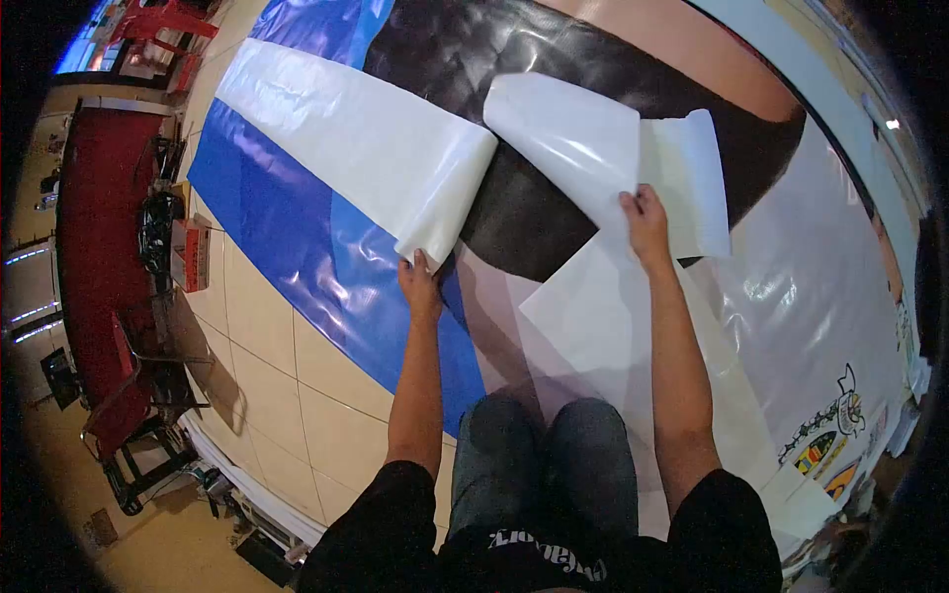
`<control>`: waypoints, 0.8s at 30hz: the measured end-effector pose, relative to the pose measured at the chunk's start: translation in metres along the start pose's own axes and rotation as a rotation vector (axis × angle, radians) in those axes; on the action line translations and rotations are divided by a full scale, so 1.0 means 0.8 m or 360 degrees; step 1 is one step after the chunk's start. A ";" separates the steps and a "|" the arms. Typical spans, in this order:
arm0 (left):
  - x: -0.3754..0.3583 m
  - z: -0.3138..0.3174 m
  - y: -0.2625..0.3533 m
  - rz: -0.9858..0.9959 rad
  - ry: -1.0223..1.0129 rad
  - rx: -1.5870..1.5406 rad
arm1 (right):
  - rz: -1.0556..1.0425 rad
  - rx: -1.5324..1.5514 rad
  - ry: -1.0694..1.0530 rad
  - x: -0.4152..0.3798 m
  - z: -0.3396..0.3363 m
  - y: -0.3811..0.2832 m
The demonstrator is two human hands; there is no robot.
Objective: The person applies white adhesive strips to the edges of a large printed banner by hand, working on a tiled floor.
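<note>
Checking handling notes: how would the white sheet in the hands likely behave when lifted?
Probably floppy: the white sheet curls and folds over where the right hand lifts it. Likely slippery, given its glossy sheen. The left hand holds its rolled edge.

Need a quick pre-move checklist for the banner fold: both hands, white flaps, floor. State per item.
1. Left hand on the left white flap, at its near corner: ok, fingers touch the edge.
2. Right hand gripping the right white flap: ok, fingers pinch the sheet.
3. The two flaps apart, not overlapping: ok, the dark print of the banner shows between them.
4. Right flap flat: not ok, it is lifted and its far end curls.
5. Left flap free of creases: cannot tell, glare hides the surface.
6. Knees off the flaps: ok, they rest on the banner nearer the person.
</note>
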State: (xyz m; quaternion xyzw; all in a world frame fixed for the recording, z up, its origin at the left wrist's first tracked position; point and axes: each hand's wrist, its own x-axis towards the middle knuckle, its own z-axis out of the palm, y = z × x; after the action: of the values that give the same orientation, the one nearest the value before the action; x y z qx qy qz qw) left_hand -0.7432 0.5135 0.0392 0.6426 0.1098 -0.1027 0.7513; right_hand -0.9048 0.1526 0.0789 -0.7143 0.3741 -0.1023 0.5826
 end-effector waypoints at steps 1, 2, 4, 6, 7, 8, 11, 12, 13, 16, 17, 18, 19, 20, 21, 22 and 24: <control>0.000 0.003 -0.001 -0.0134 0.0029 0.0010 | -0.0013 -0.0004 0.0225 -0.016 -0.009 -0.004; -0.001 0.003 -0.003 -0.0271 0.0068 0.0016 | -0.0028 -0.0014 0.0441 -0.045 -0.023 -0.013; 0.003 0.000 -0.010 -0.0297 0.0053 0.0026 | 0.0116 -0.0183 0.0520 -0.114 -0.075 -0.035; -0.005 0.002 -0.006 -0.0374 0.0012 0.0118 | 0.0175 -0.0710 0.0352 -0.196 -0.157 -0.019; -0.004 0.002 -0.009 -0.0397 0.0069 0.0083 | 0.0431 -0.0799 0.0193 -0.237 -0.183 -0.062; -0.002 -0.001 -0.015 -0.0355 0.0045 0.0130 | 0.0686 -0.0972 -0.0168 -0.271 -0.218 -0.098; -0.008 0.000 -0.017 -0.0290 0.0069 0.0177 | 0.1090 -0.1045 -0.0805 -0.376 -0.335 -0.117; -0.011 0.003 -0.017 -0.0230 0.0074 0.0200 | 0.0501 -0.0091 -0.0839 -0.398 -0.355 -0.129; -0.014 0.003 -0.018 -0.0234 0.0074 0.0192 | 0.0518 -0.0056 -0.0835 -0.404 -0.365 -0.137; -0.029 0.006 -0.009 -0.0216 0.0241 0.0463 | 0.0840 -0.0602 -0.0460 -0.341 -0.303 -0.084; -0.046 0.007 -0.003 0.0148 0.0496 0.0815 | 0.0876 -0.0709 -0.0338 -0.310 -0.270 -0.057; -0.063 0.004 0.004 0.0522 0.0763 0.1157 | 0.0841 -0.0727 -0.0260 -0.277 -0.233 -0.039; -0.082 -0.003 0.013 0.0300 0.0571 0.0830 | 0.0762 -0.0703 -0.0239 -0.246 -0.189 -0.032; -0.101 -0.011 0.023 0.0087 0.0367 0.0509 | 0.0465 -0.0573 -0.0287 -0.218 -0.138 -0.039; -0.120 -0.020 0.030 -0.0233 0.0031 0.0144 | 0.0173 -0.0434 -0.0352 -0.189 -0.087 -0.047; -0.133 -0.026 0.038 -0.0563 -0.0316 -0.0201 | 0.0104 -0.0593 -0.0396 -0.167 -0.044 -0.065; -0.153 -0.006 0.098 -0.0652 -0.0629 -0.0606 | -0.0081 -0.1003 -0.0580 -0.127 0.026 -0.088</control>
State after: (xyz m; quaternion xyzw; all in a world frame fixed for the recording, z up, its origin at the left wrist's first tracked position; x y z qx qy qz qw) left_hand -0.8374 0.5321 0.1487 0.4231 0.1063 -0.3516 0.8283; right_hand -0.9345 0.2379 0.1659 -0.8743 0.2594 0.1325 0.3882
